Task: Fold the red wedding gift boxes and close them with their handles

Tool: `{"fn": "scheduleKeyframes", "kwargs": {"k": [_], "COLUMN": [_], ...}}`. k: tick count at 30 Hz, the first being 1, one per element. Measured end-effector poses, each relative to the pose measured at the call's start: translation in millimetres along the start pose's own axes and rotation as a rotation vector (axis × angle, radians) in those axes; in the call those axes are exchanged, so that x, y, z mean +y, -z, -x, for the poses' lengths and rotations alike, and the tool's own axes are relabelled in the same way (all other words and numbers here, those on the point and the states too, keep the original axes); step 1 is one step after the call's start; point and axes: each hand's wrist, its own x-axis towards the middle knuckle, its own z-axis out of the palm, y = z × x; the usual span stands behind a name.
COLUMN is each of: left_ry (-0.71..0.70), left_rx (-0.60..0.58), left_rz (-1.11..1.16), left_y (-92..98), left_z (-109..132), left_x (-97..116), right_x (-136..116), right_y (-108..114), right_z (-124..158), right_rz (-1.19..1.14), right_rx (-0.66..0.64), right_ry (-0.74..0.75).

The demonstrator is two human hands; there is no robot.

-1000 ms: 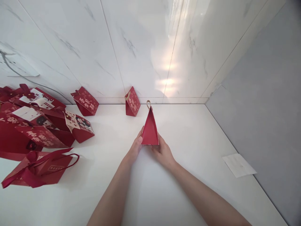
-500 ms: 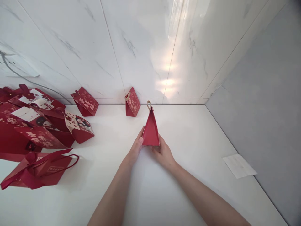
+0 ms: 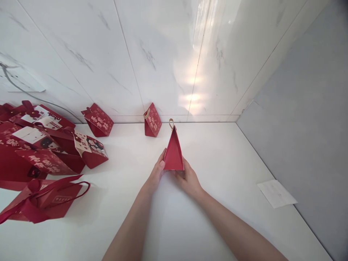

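Observation:
A red triangular box (image 3: 174,156) with a tan loop at its peak stands upright in the middle, its plain red triangular side facing me. My left hand (image 3: 157,174) grips its left side, thumb against the lower left edge. On the right side my right hand (image 3: 190,179) holds the box, with some fingers hidden behind or under its lower edge. Just behind and to the left, a small red box with gold lettering (image 3: 153,121) stands by the wall, touched by neither hand.
Another red box (image 3: 99,120) stands by the wall at the left. Several red boxes (image 3: 51,159) crowd the far left, with a ribboned red bag (image 3: 51,199) in front. White paper (image 3: 276,193) lies at the right. A grey cable (image 3: 40,98) hangs along the tiled wall.
The whole scene sits slightly lower in the picture, as the view has shifted a little. Both hands keep the same hold on the box.

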Motion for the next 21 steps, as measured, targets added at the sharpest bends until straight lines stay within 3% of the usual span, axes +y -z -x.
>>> {"fn": "scheduleKeyframes", "kwargs": {"k": [21], "left_ry": [0.001], "left_rx": [-0.009], "left_rz": [0.004], "left_y": [-0.2], "left_z": [-0.5], "left_x": [-0.6], "right_x": [-0.4], "right_y": [0.3], "right_z": [-0.5], "right_rz": [-0.016], "right_rx": [0.002], "right_ry": [-0.002]}}
